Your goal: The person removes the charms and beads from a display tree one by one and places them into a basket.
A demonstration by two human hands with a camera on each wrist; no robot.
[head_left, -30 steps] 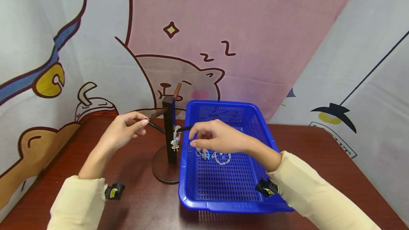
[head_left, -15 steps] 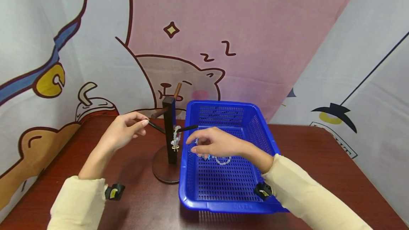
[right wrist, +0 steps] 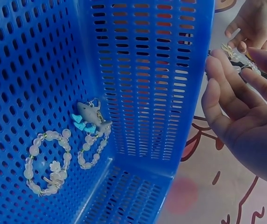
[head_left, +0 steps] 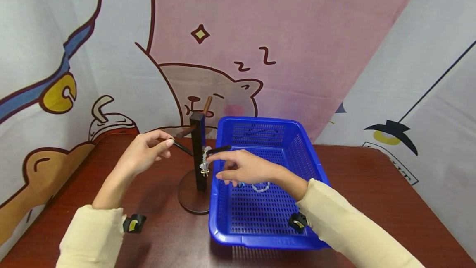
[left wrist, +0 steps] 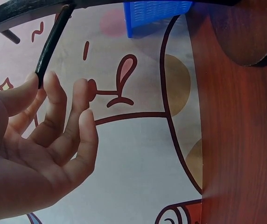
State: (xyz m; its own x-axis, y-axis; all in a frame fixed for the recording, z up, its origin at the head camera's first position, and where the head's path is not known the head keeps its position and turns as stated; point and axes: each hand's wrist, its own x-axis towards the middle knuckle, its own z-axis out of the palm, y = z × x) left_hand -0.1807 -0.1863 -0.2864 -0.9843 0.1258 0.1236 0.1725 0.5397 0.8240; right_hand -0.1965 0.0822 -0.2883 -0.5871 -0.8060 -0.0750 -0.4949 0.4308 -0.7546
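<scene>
A dark wooden stand [head_left: 198, 148] with side pegs stands left of the blue basket. My left hand [head_left: 139, 152] pinches the tip of its left black peg [left wrist: 52, 44] between thumb and index finger. From the right black peg [head_left: 221, 149] hangs a clear beaded bracelet [head_left: 204, 162] with a small bow charm, close to the post. My right hand [head_left: 249, 168] is over the basket's left rim, index finger stretched out to the hanging bracelet, its tip right at the beads. The other right fingers are loosely bent and hold nothing.
The blue plastic basket [head_left: 275, 241] sits on the brown table [head_left: 163, 230]. Inside lie a beaded bracelet [right wrist: 29, 172] and another bead strand [right wrist: 87, 164] beside a grey shark charm [right wrist: 92, 113] with blue pieces. Upper brown pegs [head_left: 207, 104] stick out. A printed cloth [head_left: 316, 53] hangs behind.
My right hand has moved left and its index finger has straightened, going from the right peg's tip to the hanging bracelet. My left hand stays on the left peg.
</scene>
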